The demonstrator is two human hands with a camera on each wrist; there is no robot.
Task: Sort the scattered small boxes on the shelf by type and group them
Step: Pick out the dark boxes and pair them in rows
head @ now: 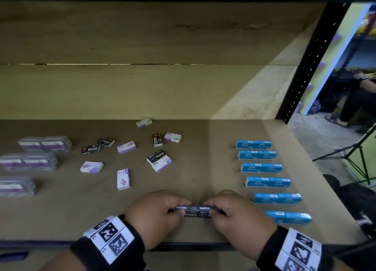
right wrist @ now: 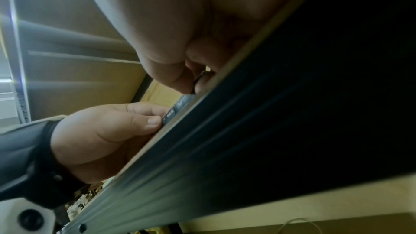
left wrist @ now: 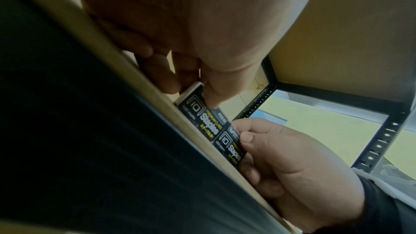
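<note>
Two small black cardboard "Staples" boxes (head: 192, 210) lie end to end at front edge of wooden shelf (head: 203, 148), long axis running left-right. Left hand (head: 156, 213) pinches left box, right hand (head: 236, 215) pinches right box; both grips closed w/ curled fingers. Other black boxes (head: 90, 149) lie farther back-left, so nearer to left hand.

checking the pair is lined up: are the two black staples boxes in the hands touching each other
Touching. The left wrist view shows the near box and far box butted end to end, no gap, left hand and right hand pinching them.

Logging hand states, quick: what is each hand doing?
Left hand: pinching the left black Staples box.
Right hand: pinching the right black Staples box.
</note>
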